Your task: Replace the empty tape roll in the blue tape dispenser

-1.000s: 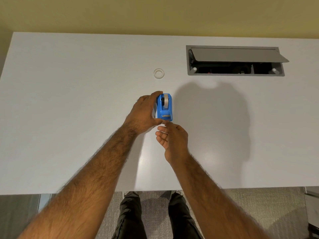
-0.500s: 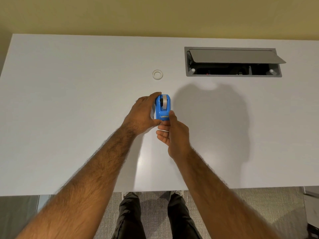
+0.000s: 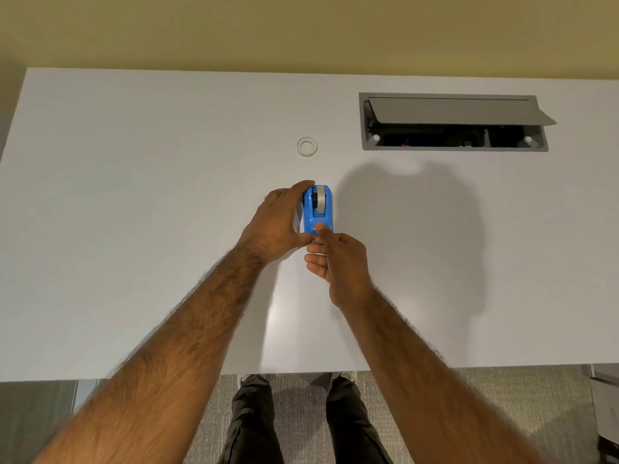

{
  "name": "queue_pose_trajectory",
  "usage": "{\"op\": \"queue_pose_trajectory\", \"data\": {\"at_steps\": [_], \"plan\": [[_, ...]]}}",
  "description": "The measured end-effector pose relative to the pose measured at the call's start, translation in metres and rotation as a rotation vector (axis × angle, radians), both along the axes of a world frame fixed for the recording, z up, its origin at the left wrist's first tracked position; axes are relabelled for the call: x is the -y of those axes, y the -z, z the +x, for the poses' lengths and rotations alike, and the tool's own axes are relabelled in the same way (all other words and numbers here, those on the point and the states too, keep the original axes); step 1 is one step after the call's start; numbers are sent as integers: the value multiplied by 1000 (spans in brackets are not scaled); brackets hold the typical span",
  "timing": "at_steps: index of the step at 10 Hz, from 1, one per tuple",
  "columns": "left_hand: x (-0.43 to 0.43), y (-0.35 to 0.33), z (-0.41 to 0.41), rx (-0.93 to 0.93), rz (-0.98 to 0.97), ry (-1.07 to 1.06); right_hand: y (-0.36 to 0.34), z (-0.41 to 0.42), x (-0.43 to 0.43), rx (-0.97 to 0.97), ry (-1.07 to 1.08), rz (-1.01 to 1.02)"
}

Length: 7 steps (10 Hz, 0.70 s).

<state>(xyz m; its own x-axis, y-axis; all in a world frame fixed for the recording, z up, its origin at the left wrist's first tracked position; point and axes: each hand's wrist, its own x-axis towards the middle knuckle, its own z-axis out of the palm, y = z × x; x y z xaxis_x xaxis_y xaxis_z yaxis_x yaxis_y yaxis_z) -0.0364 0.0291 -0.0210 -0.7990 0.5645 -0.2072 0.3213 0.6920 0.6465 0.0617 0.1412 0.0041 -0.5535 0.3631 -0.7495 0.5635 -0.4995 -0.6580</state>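
Right hand [image 3: 338,259] thumb now atop blue tape dispenser [image 3: 318,209], apparently pinching, left hand [image 3: 278,226] gripping, mid-table [image 3: 134,229].

dispenser [image 3: 318,209] — glossy blue plastic | table [image 3: 134,229] — smooth matt white

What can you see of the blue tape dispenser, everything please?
The blue tape dispenser looks like glossy plastic and stands upright on the white table, cutter end toward the person. A pale tape roll on a dark hub sits in its open top slot. The left hand wraps its left side, one fingertip over the far end. The right hand has its thumb on the near cutter end. Its right side is bare.
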Motion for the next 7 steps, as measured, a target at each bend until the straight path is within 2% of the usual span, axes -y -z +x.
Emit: {"op": "queue_pose_trajectory", "data": {"at_steps": [4,5,6,7], "plan": [[2,-5,0,25,16,36,4,9,-10,-27,-116,8],[8,-11,-5,86,1,71,-3,15,-16,-4,-89,37],[17,-15,-9,115,-31,85,-9,16,-21,31,-69,98],[34,-23,-8,80,-98,79,-26,18,-32,97,-130,269]]}}
